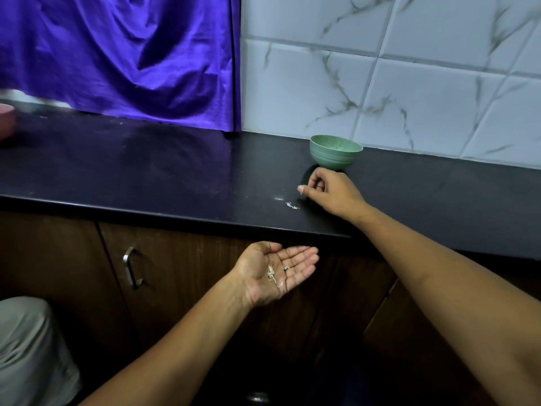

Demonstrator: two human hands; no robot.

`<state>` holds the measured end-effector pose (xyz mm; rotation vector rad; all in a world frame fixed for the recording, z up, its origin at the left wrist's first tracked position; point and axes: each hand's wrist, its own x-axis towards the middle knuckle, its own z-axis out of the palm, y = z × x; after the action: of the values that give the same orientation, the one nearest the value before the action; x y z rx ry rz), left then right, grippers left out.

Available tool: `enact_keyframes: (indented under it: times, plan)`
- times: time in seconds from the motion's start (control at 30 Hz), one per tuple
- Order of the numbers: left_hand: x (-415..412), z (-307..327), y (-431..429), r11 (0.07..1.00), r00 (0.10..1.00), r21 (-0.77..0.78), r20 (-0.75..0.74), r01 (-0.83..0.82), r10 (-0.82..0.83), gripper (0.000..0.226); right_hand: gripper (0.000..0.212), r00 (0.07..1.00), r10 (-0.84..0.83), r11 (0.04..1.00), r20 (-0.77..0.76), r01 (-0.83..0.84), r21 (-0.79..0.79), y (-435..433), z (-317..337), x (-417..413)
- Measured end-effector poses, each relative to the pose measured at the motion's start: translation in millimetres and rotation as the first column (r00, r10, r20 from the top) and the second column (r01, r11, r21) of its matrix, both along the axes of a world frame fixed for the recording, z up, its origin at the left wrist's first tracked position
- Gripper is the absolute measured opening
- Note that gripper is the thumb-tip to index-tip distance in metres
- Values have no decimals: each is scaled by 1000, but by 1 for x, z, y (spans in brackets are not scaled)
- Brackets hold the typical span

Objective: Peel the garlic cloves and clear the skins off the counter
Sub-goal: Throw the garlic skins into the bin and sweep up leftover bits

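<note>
my right hand (330, 190), curled up just in front of the green bowl (336, 152) (holding something or not, i can't tell), could push the last garlic skins (292, 206) beside it off the counter (175, 177) too fast, so they miss my open left hand (278, 273) and fall.

We see the dark counter (146, 171) lying open across its left and middle, so a hand could pass there from the near edge to the purple curtain (131, 54), which hangs down to it on the far side. A pink bowl (6, 121) stands at the far left. On the right, the green bowl (336, 152) stands close to the tiled wall (409, 83). Our right hand (330, 190), fingers curled, sits just in front of it and narrows the way. A few skins (292, 206) lie between that hand and the near edge. Below the edge our left hand (278, 272), palm up, hangs before the cabinet door (190, 273), well right of its metal handle (131, 268).
</note>
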<state>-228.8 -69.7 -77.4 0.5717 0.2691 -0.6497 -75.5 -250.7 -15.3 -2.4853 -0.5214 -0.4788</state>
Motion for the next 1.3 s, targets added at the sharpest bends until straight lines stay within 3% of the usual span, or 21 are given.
enact_keyframes:
  times: [0.13, 0.37, 0.5, 0.6, 0.7, 0.87, 0.97, 1.03, 1.3]
  plan:
    - [1, 1, 0, 1000, 1000, 14, -1, -6, 6, 55, 50, 999, -39, 983, 7, 40, -180, 18, 9, -1]
    - [3, 1, 0, 1000, 1000, 2, -8, -4, 4, 55, 63, 995, 88, 984, -52, -95, -148, 10, 14, -17]
    - [3, -1, -1, 1000, 1000, -2, -9, -16, 16, 54, 46, 998, 54, 993, -24, -51, 106, -10, 3, -16]
    - [0, -1, -2, 1000, 1000, -8, -5, -21, 21, 53, 28, 992, -122, 992, 24, 122, 7, -27, -1, -14]
    - [-1, 0, -2, 1000, 1000, -10, -5, -25, 25, 53, 20, 985, -170, 974, 39, 174, -143, -28, -1, -15]
    - [-1, 1, -3, 1000, 1000, 3, -2, -23, 24, 53, 39, 999, -43, 982, 13, 45, -183, -12, 2, -28]
    - [-1, 2, -3, 1000, 1000, 0, 5, -24, 24, 53, 54, 999, -16, 997, -35, 14, -72, -9, 5, -30]
    - [0, 2, -2, 1000, 1000, 3, 7, -25, 25, 53, 51, 998, -51, 999, -25, 50, -3, -8, 5, -20]
    - [3, -2, -1, 1000, 1000, 10, 5, -13, 13, 56, 53, 989, -139, 971, 53, 146, -187, 21, 7, 23]
